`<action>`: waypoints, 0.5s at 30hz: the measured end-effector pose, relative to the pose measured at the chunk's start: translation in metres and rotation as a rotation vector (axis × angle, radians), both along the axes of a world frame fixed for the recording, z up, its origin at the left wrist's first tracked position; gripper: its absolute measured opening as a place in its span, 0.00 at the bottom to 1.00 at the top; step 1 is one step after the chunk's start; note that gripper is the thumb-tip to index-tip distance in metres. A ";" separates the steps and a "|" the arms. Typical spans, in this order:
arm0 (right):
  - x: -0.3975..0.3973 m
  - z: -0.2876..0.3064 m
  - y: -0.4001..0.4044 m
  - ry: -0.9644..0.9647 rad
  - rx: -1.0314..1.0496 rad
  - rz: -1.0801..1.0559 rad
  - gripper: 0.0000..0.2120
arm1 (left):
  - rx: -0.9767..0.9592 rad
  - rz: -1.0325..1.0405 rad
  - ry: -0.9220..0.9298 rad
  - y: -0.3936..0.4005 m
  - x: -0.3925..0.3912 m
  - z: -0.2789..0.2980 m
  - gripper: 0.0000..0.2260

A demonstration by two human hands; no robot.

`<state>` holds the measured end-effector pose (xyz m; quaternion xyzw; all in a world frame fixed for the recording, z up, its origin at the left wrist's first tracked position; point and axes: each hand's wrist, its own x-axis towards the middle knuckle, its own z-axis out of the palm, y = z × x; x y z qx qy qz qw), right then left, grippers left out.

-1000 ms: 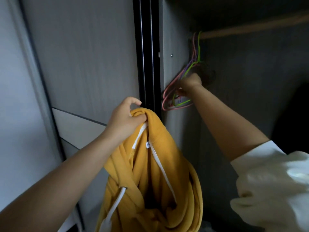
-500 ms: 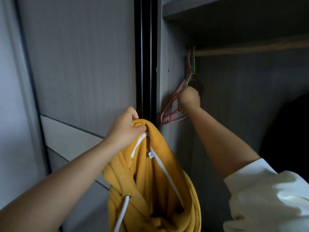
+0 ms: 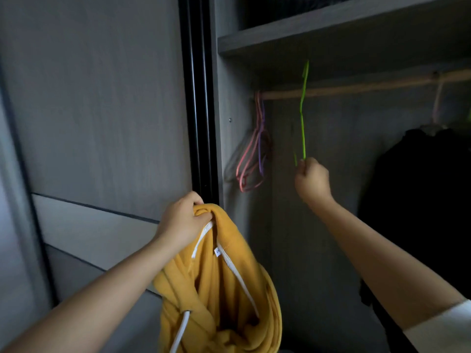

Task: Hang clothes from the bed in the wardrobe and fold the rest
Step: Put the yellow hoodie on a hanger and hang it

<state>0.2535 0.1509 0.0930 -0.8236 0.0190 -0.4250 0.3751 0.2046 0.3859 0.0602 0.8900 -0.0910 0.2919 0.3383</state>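
A: Gripping first. Left hand (image 3: 182,220) is closed round the neck of the yellow hoodie (image 3: 219,284), fingers bunched into the collar fabric. Rest of it hangs straight down below the fist, in front of the wardrobe door edge.

B: Details on the hoodie?

A: White tape along the inside of the neck, small size tag, white drawstring (image 3: 181,332) dangling low. Bottom runs out of view.

B: Right hand?

A: Right hand (image 3: 312,182) is closed on the green hanger (image 3: 302,118), gripping its lower end. Hanger seen edge-on, standing nearly upright, hook end up in front of the rail (image 3: 356,88), just under the shelf (image 3: 331,29). Can't tell if the hook touches the rail.

B: Other hangers?

A: Bunch of pink and purple hangers (image 3: 254,149) on the rail's left end, against the wardrobe side wall. Well left of the green one.

B: Anything already hanging?

A: Dark garment (image 3: 420,200) at right, on a pale pink hanger (image 3: 437,103) hooked to the rail. Too dark to tell what it is.

B: Sleeve?

A: White sleeve (image 3: 443,327) on the right arm, bottom right corner. Left forearm bare.
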 end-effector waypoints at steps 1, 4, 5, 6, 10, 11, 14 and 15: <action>-0.016 -0.012 -0.009 -0.044 -0.004 0.020 0.12 | 0.015 -0.014 -0.007 -0.003 -0.006 -0.001 0.06; -0.079 -0.054 -0.031 -0.169 -0.005 0.115 0.14 | 0.022 -0.071 -0.019 -0.010 -0.025 -0.007 0.08; -0.099 -0.070 -0.037 -0.168 0.008 0.131 0.13 | 0.007 -0.085 -0.025 -0.011 -0.029 -0.008 0.09; -0.122 -0.088 -0.044 -0.134 0.037 0.129 0.11 | -0.003 -0.105 -0.019 -0.013 -0.036 -0.010 0.09; -0.190 -0.148 -0.063 0.086 0.410 0.230 0.11 | -0.031 -0.211 -0.004 -0.027 -0.068 -0.021 0.07; -0.204 -0.156 -0.064 0.114 0.599 0.290 0.14 | -0.024 -0.248 -0.004 -0.033 -0.078 -0.025 0.08; -0.243 -0.168 -0.072 0.176 0.928 0.247 0.11 | 0.013 -0.335 -0.005 -0.053 -0.110 -0.036 0.11; -0.250 -0.172 -0.075 0.205 0.949 0.218 0.10 | 0.024 -0.348 -0.012 -0.057 -0.115 -0.038 0.11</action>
